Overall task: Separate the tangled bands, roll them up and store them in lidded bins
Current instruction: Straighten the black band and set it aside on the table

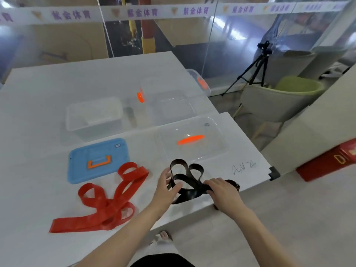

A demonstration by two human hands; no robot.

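A black band point(185, 176) lies looped near the table's front right edge. My left hand point(167, 187) grips its left loops, and my right hand point(223, 191) presses down on its right end, part of which sticks out past my fingers. A red band point(111, 199) lies in a loose tangle to the left, touched by neither hand. Two clear bins stand open further back, one at the left point(94, 116) and one at the right point(171, 106). In front of them lie a blue lid point(98, 160) with an orange handle and a clear lid point(192, 139) with an orange handle.
The white table point(38, 93) ends just right of my right hand, with a dark corner cap point(274, 173). Another clear lid point(200, 81) hangs at the far right edge. On the floor stand a tripod point(250, 72), a green chair point(279, 97) and a red box point(327, 160).
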